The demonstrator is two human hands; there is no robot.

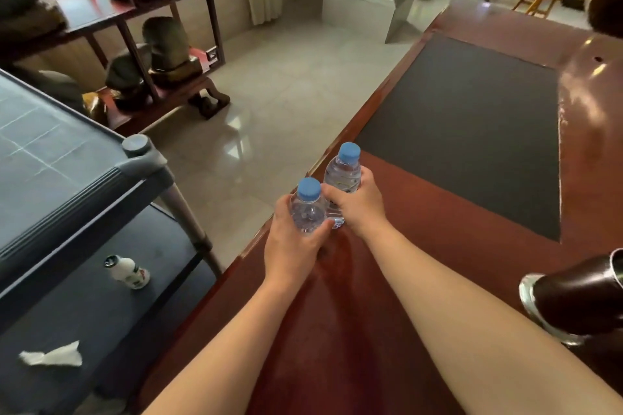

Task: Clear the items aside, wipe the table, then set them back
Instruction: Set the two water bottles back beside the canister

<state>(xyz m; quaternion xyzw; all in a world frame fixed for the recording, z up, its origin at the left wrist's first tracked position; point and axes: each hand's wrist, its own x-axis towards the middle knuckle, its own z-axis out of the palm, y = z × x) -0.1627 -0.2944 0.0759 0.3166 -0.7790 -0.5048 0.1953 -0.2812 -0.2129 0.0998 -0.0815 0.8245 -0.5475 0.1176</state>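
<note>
1. Clear plastic, blue caps: a person's left hand (290, 242) is wrapped round one small water bottle (307, 209) and the right hand (357, 202) round a second water bottle (343, 175), the two held upright side by side at the near-left edge of a reddish wooden table (387, 296).
2. Whether the bottle bases rest on the wood or hang just above it cannot be told.
3. Risk, as judged: the bottles sit right at the table's edge over a polished tile floor (286, 84); a loosened grip or a knock between them could send one down.
4. Left of the hands stands a grey cart (84, 185); on its lower shelf a small white bottle (129, 271) lies on its side and could roll if the cart is bumped while bottles are placed there.
5. A crumpled white cloth or tissue (54, 355) lies nearer the person on that shelf.
6. Right of the right forearm, a dark cup-like vessel (580, 296) stands close enough for an elbow to catch.
7. Ahead of the hands a dark mat (472, 131) covers the tabletop.
8. No brand or writing is legible; the white bottle's green-and-red label is too small to read.
</note>
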